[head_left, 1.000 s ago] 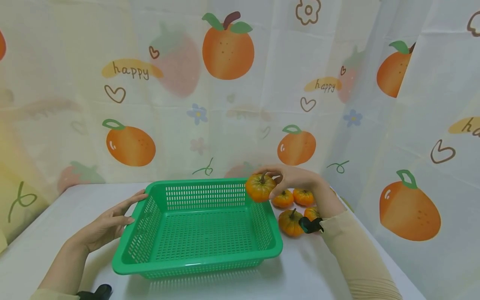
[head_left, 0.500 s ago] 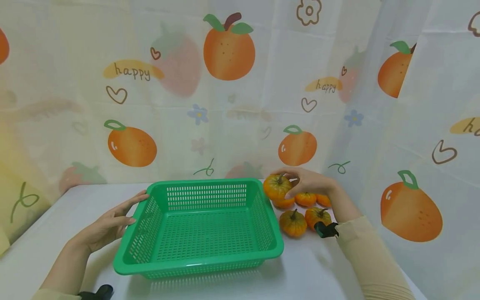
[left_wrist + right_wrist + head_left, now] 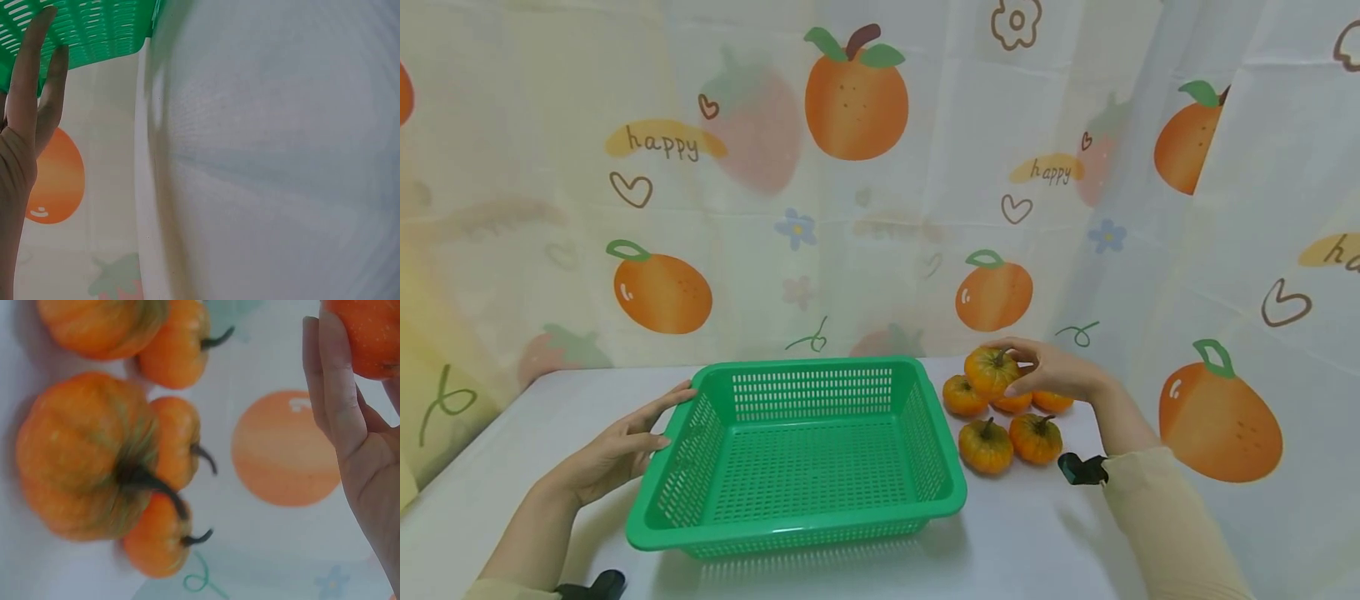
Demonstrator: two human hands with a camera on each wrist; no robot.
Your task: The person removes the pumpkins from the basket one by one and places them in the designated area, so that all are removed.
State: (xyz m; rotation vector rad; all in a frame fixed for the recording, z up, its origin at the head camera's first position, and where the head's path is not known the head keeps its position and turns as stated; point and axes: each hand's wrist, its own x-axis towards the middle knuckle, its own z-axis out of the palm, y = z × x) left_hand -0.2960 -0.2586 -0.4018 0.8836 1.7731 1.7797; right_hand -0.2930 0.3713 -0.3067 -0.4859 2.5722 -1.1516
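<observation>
My right hand [image 3: 1063, 372] grips a small orange-yellow pumpkin [image 3: 991, 372] between thumb and fingers, at the back right. In the right wrist view, the underside of this pumpkin [image 3: 372, 337] shows against the fingers [image 3: 340, 381]. Several similar pumpkins [image 3: 986, 447] sit together on the table below and in front of it, stems mostly up. At the left, my left hand [image 3: 613, 454] touches the side of a green plastic basket [image 3: 797, 529] that has nothing in it. The left wrist view shows straight fingers [image 3: 25, 81] against the slotted basket wall [image 3: 100, 31].
A white-covered table [image 3: 1000, 542] bears the basket and pumpkins. Behind it hangs a curtain [image 3: 880, 217] printed with oranges and strawberries. The basket's right rim stands close beside the nearest pumpkins.
My right hand has carried the pumpkin rightward, from above the basket's right rim to over the pumpkin group, where more pumpkins now show. My left hand and the basket stay put.
</observation>
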